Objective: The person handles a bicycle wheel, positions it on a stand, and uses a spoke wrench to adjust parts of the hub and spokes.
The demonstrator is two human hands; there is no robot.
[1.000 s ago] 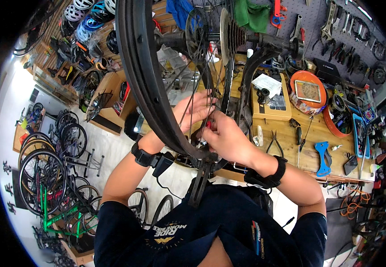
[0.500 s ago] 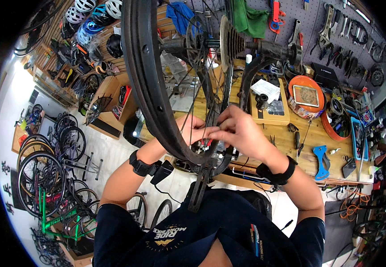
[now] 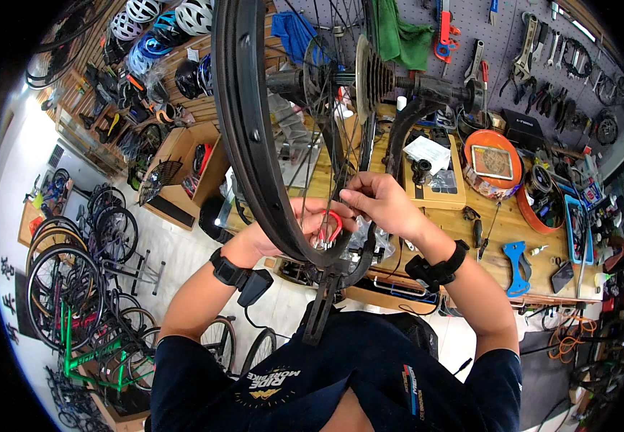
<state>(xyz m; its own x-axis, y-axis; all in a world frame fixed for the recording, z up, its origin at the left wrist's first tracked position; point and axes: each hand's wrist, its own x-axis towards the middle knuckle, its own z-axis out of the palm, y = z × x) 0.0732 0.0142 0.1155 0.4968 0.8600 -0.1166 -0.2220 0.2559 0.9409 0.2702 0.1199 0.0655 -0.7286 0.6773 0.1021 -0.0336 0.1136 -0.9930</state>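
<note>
A bicycle wheel with a black rim (image 3: pixel 242 137) stands upright in a dark truing stand (image 3: pixel 324 299) before me, its cassette (image 3: pixel 374 68) on the right. My left hand (image 3: pixel 313 216) reaches behind the lower rim, fingers closed at a red loop-shaped spoke wrench (image 3: pixel 336 225) among the spokes. The rim covers part of that hand. Just right of it, my right hand (image 3: pixel 386 205) is closed in a pinch beside the spokes. Whatever its fingertips hold is too small to make out. Clear plastic (image 3: pixel 380 237) shows below the right hand.
On the wooden bench (image 3: pixel 441 230) are an open cardboard box (image 3: pixel 438 189), an orange round tin (image 3: pixel 495 155), a blue tool (image 3: pixel 517 270) and a screwdriver (image 3: pixel 478 234). Tools hang on the pegboard (image 3: pixel 463 21). Bicycles (image 3: pixel 74 288) stand at the left.
My hands have drawn slightly apart; the right fingers have left the left fingertips. The red spoke wrench now shows more plainly. The rim appears slightly farther right in view.
</note>
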